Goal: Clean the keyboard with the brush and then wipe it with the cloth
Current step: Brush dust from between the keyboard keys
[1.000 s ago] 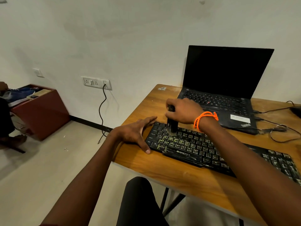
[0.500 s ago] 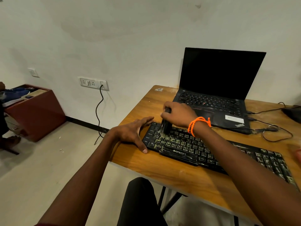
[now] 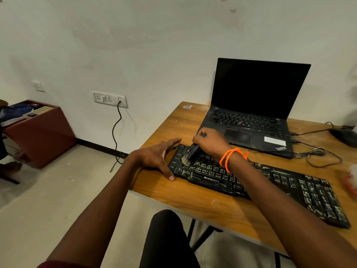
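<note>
1. Broadly, the brown wooden table [image 3: 222, 207] carries everything, and the long black keyboard with pale, dusty keys [image 3: 270, 182] lies slantwise across its near side – the landmark for all that follows.
2. Behind the keyboard stands an open black laptop with a dark screen [image 3: 255, 105], near it but not touching; thin black cables [image 3: 318, 157] trail off the laptop's right side.
3. At the keyboard's left end, the left hand [image 3: 156, 155] lies flat on the table with fingers spread and straight, thumb along the front corner and fingertips at the back corner – bracing the keyboard, gripping nothing.
4. Over the keyboard's left keys, the right hand [image 3: 210, 142], an orange cord bracelet [image 3: 230, 157] at its wrist, is curled tightly round the handle of a small black brush with pale bristles [image 3: 190, 154]. The brush tilts down and leftward, its bristles touching the leftmost keys.
5. Progress, as I judge it: brushing is under way at the left end only. Pale grime shows across the middle and right keys, so most of the sweep appears left to do.
6. Wiping has not begun. A blurred whitish-red thing [image 3: 350, 180] at the table's right edge, beyond the keyboard, may be the cloth; I cannot tell.
</note>
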